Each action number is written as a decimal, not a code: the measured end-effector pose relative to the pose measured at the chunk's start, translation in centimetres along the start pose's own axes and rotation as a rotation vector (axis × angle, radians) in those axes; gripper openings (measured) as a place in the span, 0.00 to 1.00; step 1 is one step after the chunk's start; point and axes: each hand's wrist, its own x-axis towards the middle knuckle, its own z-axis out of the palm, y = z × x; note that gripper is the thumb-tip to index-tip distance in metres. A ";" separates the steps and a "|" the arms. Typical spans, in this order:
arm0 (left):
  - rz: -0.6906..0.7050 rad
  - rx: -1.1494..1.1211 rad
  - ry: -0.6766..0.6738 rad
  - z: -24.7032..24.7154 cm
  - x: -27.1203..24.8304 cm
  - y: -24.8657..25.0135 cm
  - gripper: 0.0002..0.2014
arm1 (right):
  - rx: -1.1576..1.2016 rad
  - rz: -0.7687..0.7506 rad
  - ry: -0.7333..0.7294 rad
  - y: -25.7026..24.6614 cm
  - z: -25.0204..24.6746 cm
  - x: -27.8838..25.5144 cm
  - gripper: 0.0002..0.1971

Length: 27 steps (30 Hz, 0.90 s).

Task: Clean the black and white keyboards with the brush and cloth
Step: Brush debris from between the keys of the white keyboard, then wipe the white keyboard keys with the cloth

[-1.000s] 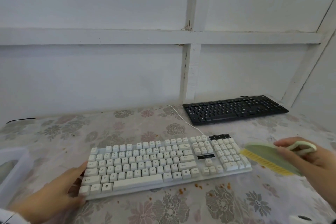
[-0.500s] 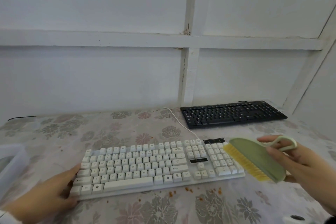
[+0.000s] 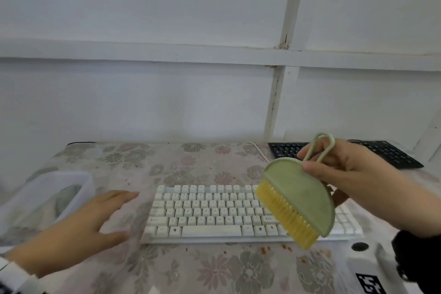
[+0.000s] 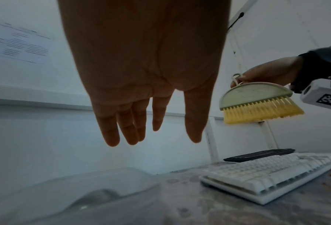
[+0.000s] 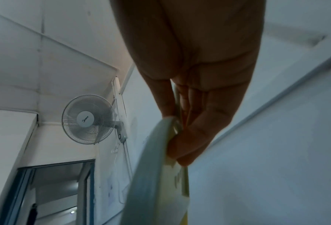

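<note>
Right hand (image 3: 353,174) grips brush (image 3: 298,200) above white keyboard (image 3: 210,212), long axis crosswise; left hand (image 3: 78,229) splayed, empty.

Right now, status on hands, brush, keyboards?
Left hand open, off the white keyboard. Right hand grips brush, raised above the keys, no contact. Black keyboard behind, untouched. Orange crumbs along front edge.

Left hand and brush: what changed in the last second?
The left hand let go of the white keyboard and now hovers open beside its left end. The right hand lifted the brush from beside the keyboard's right end to above it, bristles down-left. Keyboard, black keyboard and crumbs stayed put.
</note>
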 end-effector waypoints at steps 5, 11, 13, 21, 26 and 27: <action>-0.020 0.088 0.043 -3.4 -2.7 -5.0 0.41 | 0.127 -0.035 -0.105 -4.5 6.8 4.2 0.05; -0.118 0.039 0.075 -7.1 -5.6 -10.9 0.45 | 0.293 0.040 -0.276 -9.5 16.7 10.3 0.11; -0.148 -0.002 0.060 -7.8 -6.2 -12.4 0.47 | 0.324 0.060 -0.328 -10.8 20.4 12.2 0.09; -0.178 -0.176 -0.039 -9.7 -7.3 -16.7 0.53 | 0.399 0.216 -0.539 -14.0 31.8 17.7 0.08; -0.157 -0.209 -0.058 -10.2 -7.6 -18.6 0.55 | 0.371 0.286 -0.576 -14.7 34.4 19.3 0.05; -0.151 -0.214 -0.059 -10.2 -7.6 -18.9 0.56 | 0.350 0.290 -0.576 -14.7 34.9 19.6 0.06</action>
